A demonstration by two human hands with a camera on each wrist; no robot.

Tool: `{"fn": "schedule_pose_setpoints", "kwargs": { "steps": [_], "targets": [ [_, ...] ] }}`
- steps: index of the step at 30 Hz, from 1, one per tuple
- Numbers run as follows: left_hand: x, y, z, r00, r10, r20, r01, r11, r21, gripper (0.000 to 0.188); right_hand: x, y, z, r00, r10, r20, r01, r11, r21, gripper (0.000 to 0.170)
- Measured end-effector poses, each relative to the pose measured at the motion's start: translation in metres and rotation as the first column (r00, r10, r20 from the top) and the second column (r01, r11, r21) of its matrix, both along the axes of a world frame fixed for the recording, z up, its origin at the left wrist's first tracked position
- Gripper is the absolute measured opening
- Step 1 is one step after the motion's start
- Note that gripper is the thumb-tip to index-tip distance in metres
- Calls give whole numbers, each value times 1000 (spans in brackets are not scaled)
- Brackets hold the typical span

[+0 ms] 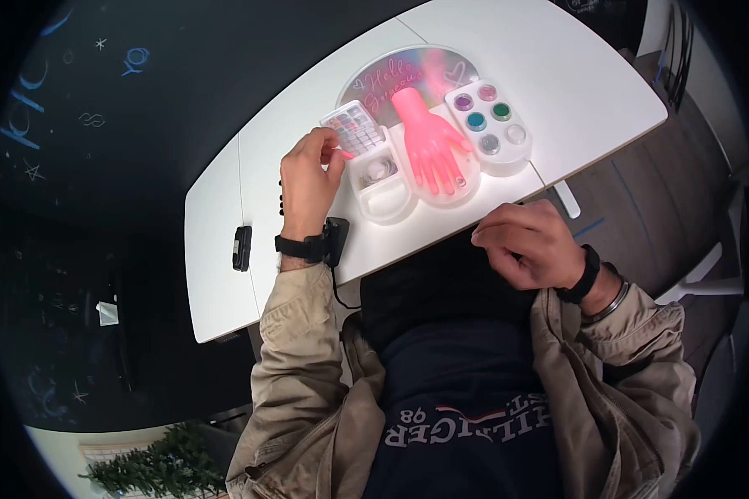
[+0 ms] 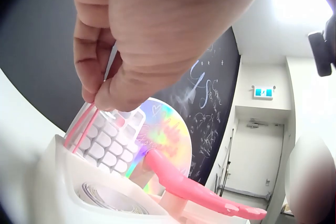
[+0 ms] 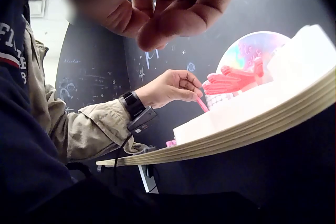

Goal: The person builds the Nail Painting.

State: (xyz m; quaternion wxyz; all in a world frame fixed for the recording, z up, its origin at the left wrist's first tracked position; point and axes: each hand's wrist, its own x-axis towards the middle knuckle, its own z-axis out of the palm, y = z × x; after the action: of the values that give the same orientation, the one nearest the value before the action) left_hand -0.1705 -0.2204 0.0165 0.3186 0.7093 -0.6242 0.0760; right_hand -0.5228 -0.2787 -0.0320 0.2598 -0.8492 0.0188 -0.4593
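Note:
My left hand (image 1: 310, 170) pinches pink tweezers (image 2: 86, 130) between thumb and fingers. Their two prongs point down, slightly apart, over the front of a white gridded tray (image 2: 105, 142) of small pale pieces. This tray leans in the left side of a white organizer (image 1: 389, 202). In the compartment below it lies a coiled pale roll (image 2: 107, 198). Beside it, a pink model hand (image 1: 427, 140) rests palm down with fingers spread, a small shiny piece near one fingertip. Off the table's front edge hovers my right hand (image 1: 528, 241), fingers loosely curled, holding nothing.
Several round pots, including a teal one (image 1: 475, 121), sit in the organizer's right side. Behind stands a round iridescent panel (image 1: 374, 71) with lettering. A black case (image 1: 241, 248) lies on the white table (image 1: 216, 200) at left. A cable hangs from my left wrist.

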Motion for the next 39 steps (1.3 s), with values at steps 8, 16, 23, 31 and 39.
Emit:
{"fn": "schedule_pose_setpoints", "kwargs": {
  "steps": [8,16,23,31,39],
  "targets": [
    [9,-3,-19,1000,23,-10,-23,1000,21,11,0,-1,1,1000,2,7,-2,1000,-1,21],
    [8,6,-9,996,14,94,-15,1000,19,23,1,0,2,1000,1,-10,-1,1000,-7,20],
    [13,8,-14,994,-17,108,15,1000,25,27,0,0,2,1000,-1,-9,1,1000,-5,20],
    [88,42,-8,980,105,172,-120,990,79,34,0,-1,1,1000,2,16,-2,1000,-5,21],
    [106,61,-8,991,120,58,-133,903,409,58,2,1,1,1000,7,-11,-7,1000,0,21]
  ]
}}
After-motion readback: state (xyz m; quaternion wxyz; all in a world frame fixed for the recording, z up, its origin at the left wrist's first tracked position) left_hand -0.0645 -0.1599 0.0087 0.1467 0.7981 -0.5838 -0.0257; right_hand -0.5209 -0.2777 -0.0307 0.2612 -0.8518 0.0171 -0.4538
